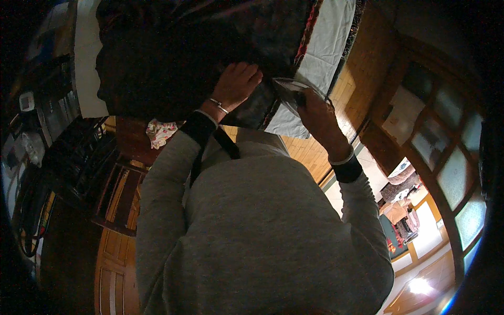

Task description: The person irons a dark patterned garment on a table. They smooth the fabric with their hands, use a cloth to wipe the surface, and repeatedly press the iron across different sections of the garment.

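Note:
A large dark cloth [177,71] with a frayed red edge is spread in front of me, over a white cloth [327,47] that shows along its right side. My left hand [238,80], with a bangle at the wrist, rests on the dark cloth with its fingers bent. Whether those fingers pinch the fabric is hidden. At the right edge of the dark cloth, my right hand [319,114] grips what looks like a clothes iron [289,92]. Its pointed tip faces left, towards my left hand, and its handle is mostly covered by my fingers.
A wooden door with glass panes [445,157] stands at right, beside the plank floor [354,71]. Clothes [399,210] lie piled beyond the doorway. On the left are a wooden chair [122,197], a floral cloth [160,132] and a cluttered dark rack [86,153].

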### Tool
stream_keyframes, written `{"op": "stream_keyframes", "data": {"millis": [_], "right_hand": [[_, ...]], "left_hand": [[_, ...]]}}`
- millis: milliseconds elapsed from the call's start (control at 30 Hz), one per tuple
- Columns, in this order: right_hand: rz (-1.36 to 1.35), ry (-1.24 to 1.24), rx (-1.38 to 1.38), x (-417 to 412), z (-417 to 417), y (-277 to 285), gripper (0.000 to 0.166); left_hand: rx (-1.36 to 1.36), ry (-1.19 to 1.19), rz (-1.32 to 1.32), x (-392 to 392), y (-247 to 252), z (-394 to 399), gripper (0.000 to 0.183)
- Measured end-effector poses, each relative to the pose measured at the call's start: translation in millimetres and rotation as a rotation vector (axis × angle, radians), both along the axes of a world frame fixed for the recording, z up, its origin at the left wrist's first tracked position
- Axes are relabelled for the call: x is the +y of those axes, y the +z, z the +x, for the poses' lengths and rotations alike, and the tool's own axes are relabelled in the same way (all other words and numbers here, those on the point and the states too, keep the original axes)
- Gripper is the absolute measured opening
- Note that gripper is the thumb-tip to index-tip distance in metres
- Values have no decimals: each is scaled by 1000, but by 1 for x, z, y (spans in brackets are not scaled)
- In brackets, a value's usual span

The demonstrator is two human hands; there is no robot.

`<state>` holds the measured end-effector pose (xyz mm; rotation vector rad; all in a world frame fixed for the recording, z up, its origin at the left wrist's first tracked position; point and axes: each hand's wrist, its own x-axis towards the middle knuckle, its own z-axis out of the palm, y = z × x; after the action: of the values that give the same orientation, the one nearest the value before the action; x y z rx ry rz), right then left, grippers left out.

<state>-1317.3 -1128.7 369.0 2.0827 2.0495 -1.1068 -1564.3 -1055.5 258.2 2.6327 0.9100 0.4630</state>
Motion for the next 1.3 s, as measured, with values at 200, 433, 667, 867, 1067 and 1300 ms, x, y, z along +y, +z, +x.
{"op": "stream_keyframes", "data": {"millis": [200, 433, 667, 867, 1067, 1300], "right_hand": [[3, -65, 54, 10, -15, 0, 25], [-80, -43, 17, 11, -9, -5, 26], [-27, -20, 67, 25, -28, -2, 25], [-15, 3, -6, 25, -35, -12, 26], [55, 23, 79, 29, -39, -20, 27], [-24, 25, -10, 42, -66, -14, 25]], "left_hand": [[32, 16, 31, -1, -1, 1, 37], [43, 12, 34, 2, -4, -6, 37], [23, 11, 42, 4, -3, -7, 32], [-38, 31, -51, 4, -6, -9, 27], [-45, 75, -53, 5, -17, -18, 28], [30, 159, 61, 12, -8, -31, 32]]}}
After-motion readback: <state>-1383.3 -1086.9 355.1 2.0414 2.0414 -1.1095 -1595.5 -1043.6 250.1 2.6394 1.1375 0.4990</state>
